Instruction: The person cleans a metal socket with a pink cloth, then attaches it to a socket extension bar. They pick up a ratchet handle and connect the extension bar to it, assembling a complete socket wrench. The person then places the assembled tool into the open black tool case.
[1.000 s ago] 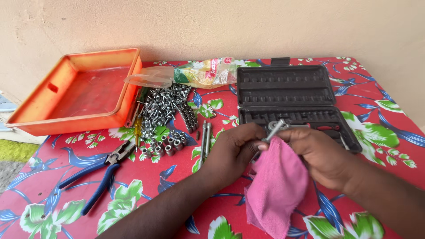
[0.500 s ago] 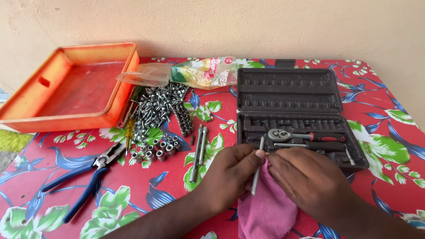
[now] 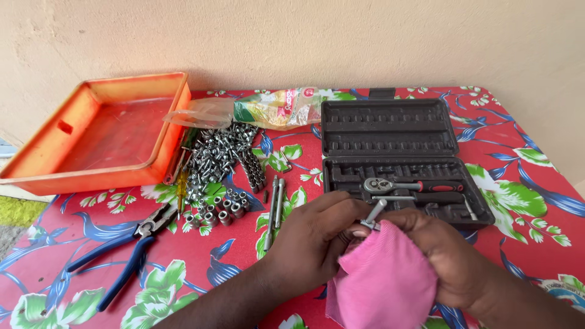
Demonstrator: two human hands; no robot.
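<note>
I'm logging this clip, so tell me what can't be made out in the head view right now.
- Small metal tool: its lower end is hidden by the pink cloth and both hands.
- Right hand: palm and fingertips are covered by the cloth.
- Left hand: fingertips are tucked behind the cloth.
- Pile of sockets and bits: individual pieces are too small to tell apart.

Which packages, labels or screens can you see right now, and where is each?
Plastic bag: lying crumpled at the table's far edge, between the orange tray and the case lid; clear at its left end, yellow, green and red print at the right.
Tool case: open, right of the pile of sockets; black moulded plastic, ratchet inside.
No screens or signs in view.
</note>
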